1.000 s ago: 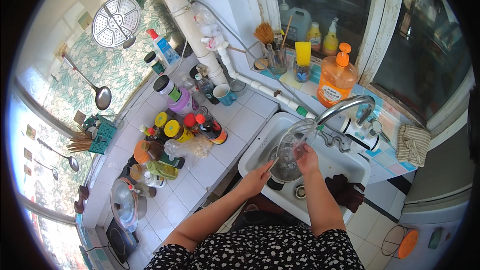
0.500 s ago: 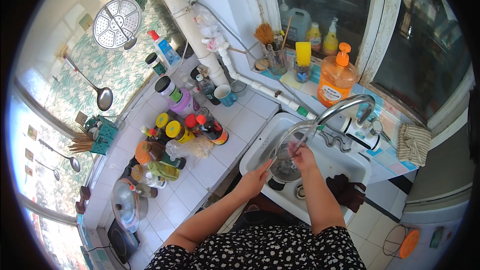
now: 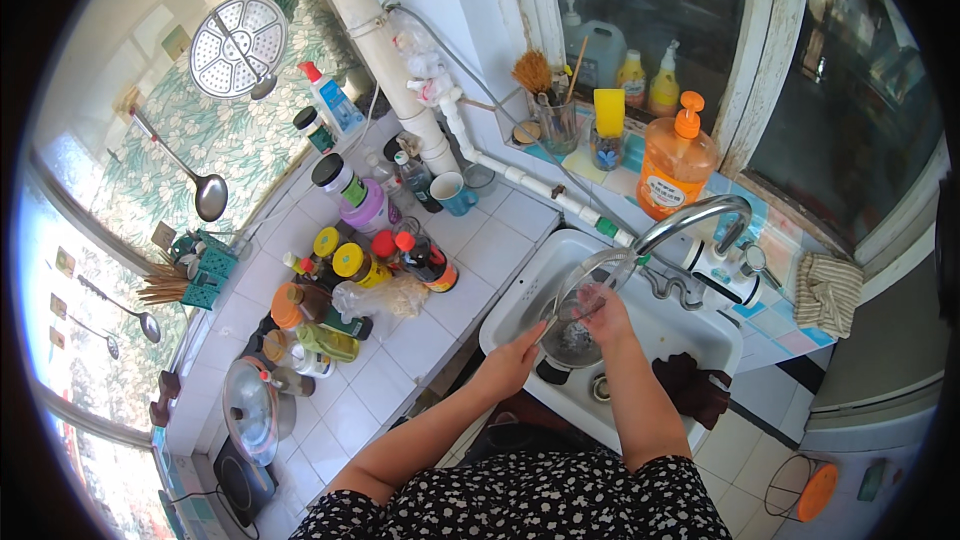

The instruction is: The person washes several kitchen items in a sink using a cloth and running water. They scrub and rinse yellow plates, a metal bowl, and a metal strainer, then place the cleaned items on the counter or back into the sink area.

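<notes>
Over the white sink [image 3: 523,290], my left hand [image 3: 512,358] is closed around the thin handle of what looks like a round metal mesh strainer [image 3: 588,270]. My right hand [image 3: 608,318] is at the strainer's bowl, beneath the curved chrome faucet [image 3: 690,212]. Its fingers are blurred by water and motion, so their grip is unclear. Below both hands a round metal vessel with a short black handle [image 3: 552,371] rests in the sink; the hands hide part of it. A dark brown cloth [image 3: 690,388] lies at the sink's right side.
Left of the sink, a tiled counter [image 3: 480,265] carries several bottles and jars, a blue mug [image 3: 455,195] and a lidded pot [image 3: 250,415]. Behind the faucet stand an orange pump bottle [image 3: 672,165] and a yellow sponge [image 3: 608,112] in a glass. A striped cloth [image 3: 828,292] hangs at right.
My right hand and its fingers have shifted slightly at the strainer under the faucet. My left hand keeps its grip on the handle, and the view has tilted a little.
</notes>
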{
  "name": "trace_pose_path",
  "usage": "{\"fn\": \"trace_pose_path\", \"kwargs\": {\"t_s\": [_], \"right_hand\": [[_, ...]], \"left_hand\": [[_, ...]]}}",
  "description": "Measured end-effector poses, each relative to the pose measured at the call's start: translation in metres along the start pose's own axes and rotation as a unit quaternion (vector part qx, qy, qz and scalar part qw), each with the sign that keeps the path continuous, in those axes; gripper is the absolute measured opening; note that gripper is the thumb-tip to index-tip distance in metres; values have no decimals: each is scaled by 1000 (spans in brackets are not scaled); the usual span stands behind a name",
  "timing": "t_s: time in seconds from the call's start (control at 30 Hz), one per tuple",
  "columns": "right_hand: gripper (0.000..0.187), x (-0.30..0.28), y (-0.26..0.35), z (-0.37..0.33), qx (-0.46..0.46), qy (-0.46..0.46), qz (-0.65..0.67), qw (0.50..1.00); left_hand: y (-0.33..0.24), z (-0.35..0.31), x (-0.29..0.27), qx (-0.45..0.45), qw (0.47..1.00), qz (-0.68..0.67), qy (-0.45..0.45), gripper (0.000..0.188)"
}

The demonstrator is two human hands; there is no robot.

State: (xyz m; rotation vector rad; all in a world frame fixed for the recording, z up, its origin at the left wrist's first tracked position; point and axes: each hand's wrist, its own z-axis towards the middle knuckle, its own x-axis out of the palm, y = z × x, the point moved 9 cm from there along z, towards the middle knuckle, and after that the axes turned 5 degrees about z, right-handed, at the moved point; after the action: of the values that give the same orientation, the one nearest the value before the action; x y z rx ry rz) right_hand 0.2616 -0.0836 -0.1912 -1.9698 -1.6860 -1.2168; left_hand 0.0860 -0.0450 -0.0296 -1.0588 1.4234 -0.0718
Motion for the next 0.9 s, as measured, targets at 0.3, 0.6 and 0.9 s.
{"fn": "trace_pose_path", "kwargs": {"t_s": [0.3,0.6,0.9], "right_hand": [[11,-29,0,32,-56,-19,-37,998],[16,-20,6,28,-62,-22,25,997],[14,-3,7,7,-48,-55,70,995]], "left_hand": [[2,2,8,11,1000,-11,7,45],[-2,4,8,-26,999,-11,39,45],[6,4,8,1,999,-40,11,45]]}}
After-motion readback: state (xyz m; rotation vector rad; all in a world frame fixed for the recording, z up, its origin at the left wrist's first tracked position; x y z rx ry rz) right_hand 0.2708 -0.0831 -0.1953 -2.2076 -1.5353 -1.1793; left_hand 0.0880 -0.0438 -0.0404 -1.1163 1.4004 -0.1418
